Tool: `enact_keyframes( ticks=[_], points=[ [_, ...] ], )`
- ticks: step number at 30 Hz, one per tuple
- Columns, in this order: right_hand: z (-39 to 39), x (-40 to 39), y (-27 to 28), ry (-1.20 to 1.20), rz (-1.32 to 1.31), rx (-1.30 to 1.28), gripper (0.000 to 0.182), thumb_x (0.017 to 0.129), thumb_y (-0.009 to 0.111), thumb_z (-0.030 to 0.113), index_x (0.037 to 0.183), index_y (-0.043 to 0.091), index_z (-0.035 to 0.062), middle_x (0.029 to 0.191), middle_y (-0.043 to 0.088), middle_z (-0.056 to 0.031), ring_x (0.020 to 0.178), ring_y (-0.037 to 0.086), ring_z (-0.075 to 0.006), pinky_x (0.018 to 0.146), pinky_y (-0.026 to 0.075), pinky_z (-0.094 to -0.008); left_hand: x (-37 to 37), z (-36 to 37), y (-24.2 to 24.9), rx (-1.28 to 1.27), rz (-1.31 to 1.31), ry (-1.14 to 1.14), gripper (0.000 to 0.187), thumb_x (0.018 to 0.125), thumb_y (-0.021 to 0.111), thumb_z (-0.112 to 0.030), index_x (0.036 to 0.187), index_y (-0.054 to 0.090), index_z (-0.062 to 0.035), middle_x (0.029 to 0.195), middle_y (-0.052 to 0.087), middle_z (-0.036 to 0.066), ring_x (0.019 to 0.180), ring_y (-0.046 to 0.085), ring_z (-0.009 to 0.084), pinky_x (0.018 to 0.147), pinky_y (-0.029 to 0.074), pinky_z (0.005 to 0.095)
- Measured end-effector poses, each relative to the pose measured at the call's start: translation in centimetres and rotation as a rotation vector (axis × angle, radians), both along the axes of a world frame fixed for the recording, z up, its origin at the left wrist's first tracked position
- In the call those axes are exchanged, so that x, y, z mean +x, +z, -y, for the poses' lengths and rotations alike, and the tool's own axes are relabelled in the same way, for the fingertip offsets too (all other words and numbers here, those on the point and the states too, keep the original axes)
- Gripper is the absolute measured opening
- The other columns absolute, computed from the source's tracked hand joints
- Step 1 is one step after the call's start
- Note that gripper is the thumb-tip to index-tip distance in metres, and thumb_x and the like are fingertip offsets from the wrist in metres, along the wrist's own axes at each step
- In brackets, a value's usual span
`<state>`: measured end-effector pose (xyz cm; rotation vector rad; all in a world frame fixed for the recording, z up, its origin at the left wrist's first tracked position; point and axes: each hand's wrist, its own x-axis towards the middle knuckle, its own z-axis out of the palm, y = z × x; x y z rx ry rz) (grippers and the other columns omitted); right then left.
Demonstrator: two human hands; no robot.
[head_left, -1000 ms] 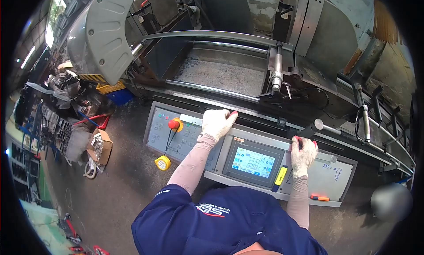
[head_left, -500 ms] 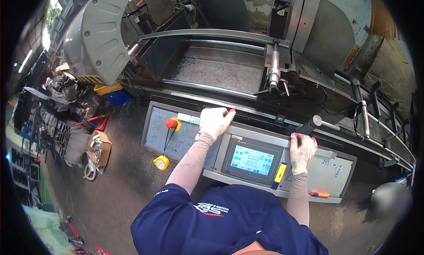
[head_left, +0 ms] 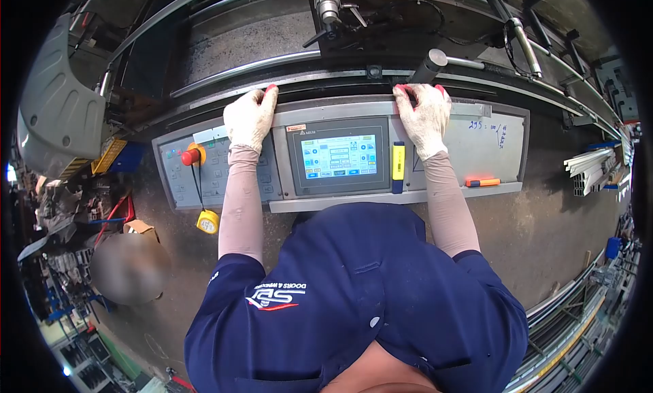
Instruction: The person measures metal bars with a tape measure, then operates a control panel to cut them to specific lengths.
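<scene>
Bare-metal machine with a tilted control panel, seen from above; both hands are gloved. Chief hazard, as judged: the left hand and the right hand lie at the panel's upper edge, near the long rail behind it, so that fingertips or loose glove fabric could be caught if machine parts there were to move. A second hazard arises at the left end of the panel, where a yellow tape measure hangs by a black cord from the red mushroom button — a sleeve snagging the cord could tug the button. Glove fabric might also register poorly or off target on the touchscreen. The orange-and-black tool, lying along the lower ledge, could slip off if the panel were jolted.

Position of parts: the panel lies beneath and between the hands, its lit touchscreen nearer the body than either and set between the two forearms; the yellow-and-black tool stands just beside the screen, toward the right forearm. Both hands are narrow, fingers bent toward the upper edge — whether either grips it or merely rests there cannot be told. No loose object is visible in either hand.
</scene>
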<state>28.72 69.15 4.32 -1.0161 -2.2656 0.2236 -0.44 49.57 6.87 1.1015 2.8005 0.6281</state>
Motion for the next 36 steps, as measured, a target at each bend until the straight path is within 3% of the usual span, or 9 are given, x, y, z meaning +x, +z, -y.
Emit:
enact_keyframes(
  ticks=[7, 13, 16, 25, 28, 31, 36],
  points=[
    [-0.03, 0.0, 0.06, 0.002, 0.007, -0.031, 0.033, 0.092, 0.071, 0.043, 0.097, 0.077, 0.0105, 0.094, 0.072, -0.0057, 0.101, 0.065, -0.0264, 0.108, 0.035, -0.0488, -0.23, 0.02, -0.82, 0.086, -0.047, -0.014, 0.048, 0.095, 0.062, -0.054, 0.089, 0.079, -0.0086, 0.069, 0.07, 0.013, 0.069, 0.072, 0.03, 0.068, 0.054, 0.0366],
    [-0.14, 0.02, -0.15, 0.0, 0.019, -0.027, 0.033, 0.092, 0.071, 0.043, 0.097, 0.077, 0.0111, 0.094, 0.072, -0.0051, 0.1, 0.065, -0.0259, 0.107, 0.035, -0.048, -0.07, -0.01, -0.69, 0.083, -0.061, -0.012, 0.048, 0.095, 0.061, -0.053, 0.089, 0.079, -0.0085, 0.07, 0.071, 0.012, 0.069, 0.073, 0.0286, 0.069, 0.055, 0.0356],
    [-0.15, -0.01, -0.18, 0.006, 0.005, -0.032, 0.033, 0.092, 0.071, 0.043, 0.097, 0.077, 0.0111, 0.094, 0.072, -0.005, 0.1, 0.065, -0.0257, 0.106, 0.036, -0.0477, -0.09, -0.05, -0.2, -0.003, 0.015, 0.01, 0.054, 0.097, 0.057, -0.058, 0.098, 0.079, -0.0084, 0.081, 0.074, 0.013, 0.081, 0.074, 0.0296, 0.077, 0.054, 0.0363],
    [-0.19, -0.03, -0.37, 0.002, 0.002, -0.019, 0.032, 0.092, 0.071, 0.043, 0.096, 0.077, 0.0112, 0.094, 0.072, -0.0046, 0.1, 0.065, -0.025, 0.107, 0.035, -0.0476, -0.08, -0.03, -0.07, 0.003, 0.01, -0.005, 0.054, 0.097, 0.057, -0.058, 0.095, 0.078, -0.0079, 0.076, 0.072, 0.013, 0.077, 0.073, 0.0298, 0.074, 0.054, 0.0368],
    [-0.18, -0.1, -0.36, 0.001, -0.001, -0.004, 0.032, 0.092, 0.072, 0.043, 0.095, 0.077, 0.0115, 0.093, 0.073, -0.0042, 0.098, 0.066, -0.0246, 0.107, 0.036, -0.0475, -0.16, -0.1, -0.54, 0.042, -0.065, -0.005, 0.048, 0.095, 0.06, -0.053, 0.088, 0.079, -0.0089, 0.068, 0.07, 0.011, 0.068, 0.072, 0.0277, 0.068, 0.054, 0.035],
    [-0.27, -0.14, -0.46, 0.0, -0.007, 0.007, 0.032, 0.091, 0.072, 0.043, 0.095, 0.077, 0.0118, 0.093, 0.073, -0.0035, 0.096, 0.066, -0.024, 0.107, 0.036, -0.0472, -0.21, -0.09, -0.29, -0.001, -0.008, -0.003, 0.054, 0.097, 0.058, -0.057, 0.093, 0.078, -0.0075, 0.075, 0.072, 0.013, 0.075, 0.073, 0.0297, 0.073, 0.054, 0.0368],
    [-0.05, -0.18, -0.1, 0.0, 0.009, 0.007, 0.03, 0.091, 0.073, 0.04, 0.096, 0.076, 0.0104, 0.093, 0.073, -0.003, 0.097, 0.067, -0.0237, 0.107, 0.037, -0.0456, -0.09, 0.01, -0.22, 0.023, 0.003, -0.011, 0.054, 0.097, 0.058, -0.057, 0.093, 0.078, -0.0074, 0.075, 0.072, 0.013, 0.074, 0.073, 0.0297, 0.072, 0.054, 0.0367]
  ],
)
